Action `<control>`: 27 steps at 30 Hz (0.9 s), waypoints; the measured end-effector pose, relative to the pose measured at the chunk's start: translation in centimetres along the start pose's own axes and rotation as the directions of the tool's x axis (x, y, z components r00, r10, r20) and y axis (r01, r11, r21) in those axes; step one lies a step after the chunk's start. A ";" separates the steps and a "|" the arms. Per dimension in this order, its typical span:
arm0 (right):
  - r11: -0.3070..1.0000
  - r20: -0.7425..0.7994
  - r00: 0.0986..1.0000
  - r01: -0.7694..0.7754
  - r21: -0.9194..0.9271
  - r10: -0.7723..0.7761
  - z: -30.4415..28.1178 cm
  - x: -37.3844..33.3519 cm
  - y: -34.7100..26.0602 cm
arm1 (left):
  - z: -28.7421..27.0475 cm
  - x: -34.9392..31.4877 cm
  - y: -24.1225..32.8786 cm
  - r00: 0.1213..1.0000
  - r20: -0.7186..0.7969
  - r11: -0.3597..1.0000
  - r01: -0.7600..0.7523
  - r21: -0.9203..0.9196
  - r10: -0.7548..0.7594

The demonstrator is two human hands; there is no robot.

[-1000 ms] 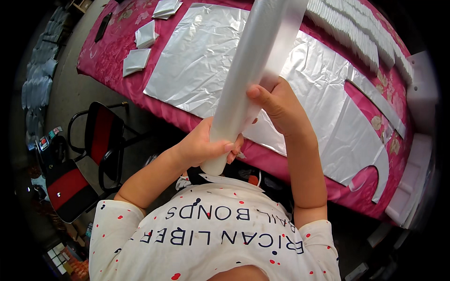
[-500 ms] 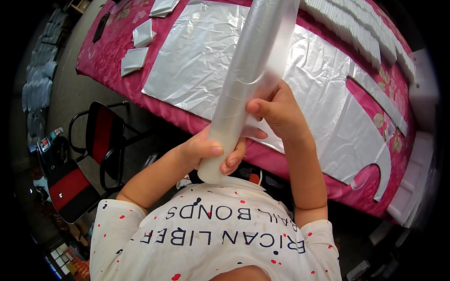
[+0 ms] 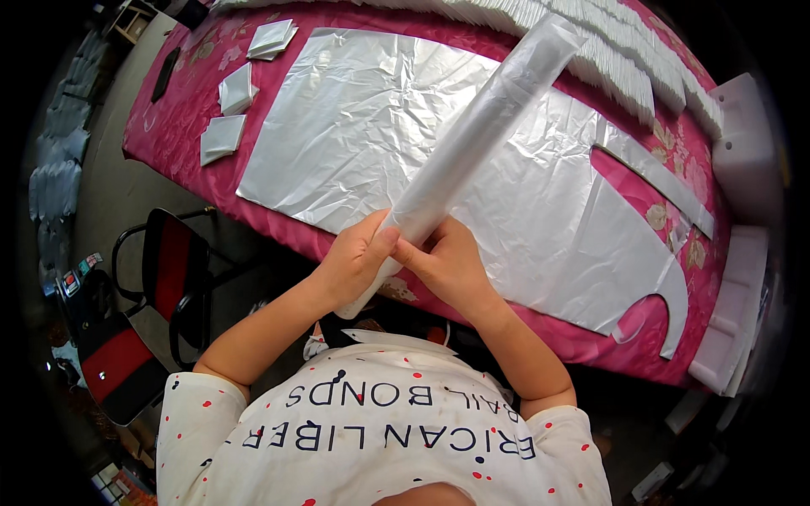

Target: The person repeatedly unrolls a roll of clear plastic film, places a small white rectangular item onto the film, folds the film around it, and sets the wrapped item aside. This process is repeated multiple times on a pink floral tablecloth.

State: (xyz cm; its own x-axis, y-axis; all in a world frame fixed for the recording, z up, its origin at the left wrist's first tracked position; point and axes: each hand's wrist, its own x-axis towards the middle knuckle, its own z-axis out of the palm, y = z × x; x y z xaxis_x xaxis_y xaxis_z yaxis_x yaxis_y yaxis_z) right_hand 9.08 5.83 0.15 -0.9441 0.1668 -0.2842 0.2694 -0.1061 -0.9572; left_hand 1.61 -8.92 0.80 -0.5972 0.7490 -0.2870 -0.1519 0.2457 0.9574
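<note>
A long roll of thin whitish plastic film (image 3: 474, 139) slants from near my waist up over the table. My left hand (image 3: 358, 257) is closed round its near part, and a short end of the roll sticks out below. Beside it my right hand (image 3: 449, 260) also grips the roll, its thumb close to my left thumb. The fingers behind the roll are partly hidden. Under the roll, a stack of flat silvery-white plastic bags (image 3: 325, 126) is spread out, with cut-out handle shapes at its right end.
A pink flowered cloth (image 3: 181, 118) covers the table. Small folded white packets (image 3: 223, 139) and a black phone (image 3: 166, 74) lie at the left. Rows of white folded bundles (image 3: 620, 72) line the far edge. A red and black chair (image 3: 173, 266) stands left; white foam boxes (image 3: 730, 295) stand right.
The roll has tilted to the right, and its far end has come into view. My right hand has moved down along it to beside my left hand. The view has shifted slightly.
</note>
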 end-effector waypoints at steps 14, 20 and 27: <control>0.996 -0.308 0.948 -0.084 0.004 0.081 -15.6 1.6 -0.9 | -2.8 -5.1 -0.3 0.932 -0.092 0.807 0.350 0.475 -0.351; 0.995 -0.222 0.975 -0.034 -0.091 0.013 -15.3 4.5 -1.9 | -2.9 -5.1 -0.2 0.924 -0.087 0.823 0.371 0.431 -0.371; 0.952 -0.063 0.993 -0.118 -0.281 0.104 -15.5 6.3 -2.7 | -3.0 -5.2 0.5 0.918 -0.083 0.799 0.379 0.468 -0.387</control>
State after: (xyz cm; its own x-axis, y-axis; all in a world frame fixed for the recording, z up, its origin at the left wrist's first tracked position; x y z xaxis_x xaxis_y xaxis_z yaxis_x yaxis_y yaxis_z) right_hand 5.31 22.38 0.10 -0.8972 0.2164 -0.3850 0.4209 0.1552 -0.8937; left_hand 2.28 -14.49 2.84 -0.5553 0.5416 -0.6311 0.0209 0.7678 0.6404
